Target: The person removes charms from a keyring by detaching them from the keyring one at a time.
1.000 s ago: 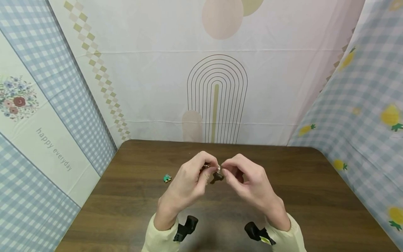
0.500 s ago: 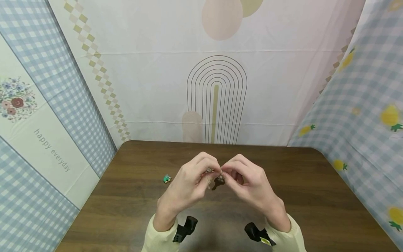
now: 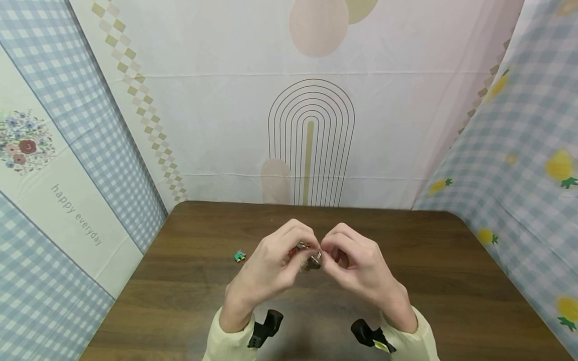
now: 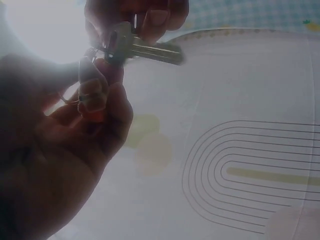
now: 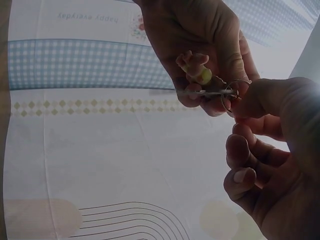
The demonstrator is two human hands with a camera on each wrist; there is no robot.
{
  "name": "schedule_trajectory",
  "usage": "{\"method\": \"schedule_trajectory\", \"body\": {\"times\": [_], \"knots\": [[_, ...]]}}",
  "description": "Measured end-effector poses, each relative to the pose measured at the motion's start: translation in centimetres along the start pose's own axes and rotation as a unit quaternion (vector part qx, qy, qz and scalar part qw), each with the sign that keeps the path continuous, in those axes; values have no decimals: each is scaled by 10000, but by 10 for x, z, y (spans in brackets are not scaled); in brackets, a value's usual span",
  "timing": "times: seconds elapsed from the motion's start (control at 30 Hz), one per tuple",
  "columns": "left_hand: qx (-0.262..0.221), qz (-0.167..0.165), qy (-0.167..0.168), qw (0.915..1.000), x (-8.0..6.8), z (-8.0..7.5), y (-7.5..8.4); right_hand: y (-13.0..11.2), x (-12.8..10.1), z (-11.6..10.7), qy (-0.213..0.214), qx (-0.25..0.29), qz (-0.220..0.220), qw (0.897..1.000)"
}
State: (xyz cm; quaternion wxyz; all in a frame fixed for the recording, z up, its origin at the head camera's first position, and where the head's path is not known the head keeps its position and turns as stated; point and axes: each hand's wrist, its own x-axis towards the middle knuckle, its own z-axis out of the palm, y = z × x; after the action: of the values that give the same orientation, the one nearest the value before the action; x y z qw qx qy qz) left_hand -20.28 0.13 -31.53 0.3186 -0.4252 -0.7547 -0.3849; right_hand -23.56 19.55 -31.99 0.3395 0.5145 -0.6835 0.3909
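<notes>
Over the middle of the table, my left hand (image 3: 275,265) and right hand (image 3: 358,263) meet fingertip to fingertip at a split key ring. In the right wrist view the thin metal ring (image 5: 227,102) shows between both hands, pinched by the right thumb and index finger. A flat metal key (image 4: 156,51) hangs on it, jutting out sideways in the left wrist view. Within the left fingers sits a small figurine charm (image 5: 194,66), partly hidden; the left fingertips grip the ring beside it. Whether the key is fully threaded on the ring cannot be told.
A small teal figurine (image 3: 240,255) lies on the brown wooden table (image 3: 189,281), left of the left hand. Patterned cloths hang behind and at both sides of the table. Each wrist bears a black strapped camera (image 3: 273,321).
Both hands have shifted slightly toward the right and nearer the person, still together. The key below the fingertips has turned, from hanging downward to partly hidden behind the left thumb.
</notes>
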Motion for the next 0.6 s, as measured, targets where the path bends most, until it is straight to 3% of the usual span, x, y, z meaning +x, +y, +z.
{"method": "schedule_trajectory", "body": {"times": [0.37,0.6], "knots": [[-86,147,45,9998,-1,-3,4,-3,-2,0,38,46,130,9999],[-36,-41,152,9999,-2,-3,5,-5,-2,2,-83,-96,348,9993]]}}
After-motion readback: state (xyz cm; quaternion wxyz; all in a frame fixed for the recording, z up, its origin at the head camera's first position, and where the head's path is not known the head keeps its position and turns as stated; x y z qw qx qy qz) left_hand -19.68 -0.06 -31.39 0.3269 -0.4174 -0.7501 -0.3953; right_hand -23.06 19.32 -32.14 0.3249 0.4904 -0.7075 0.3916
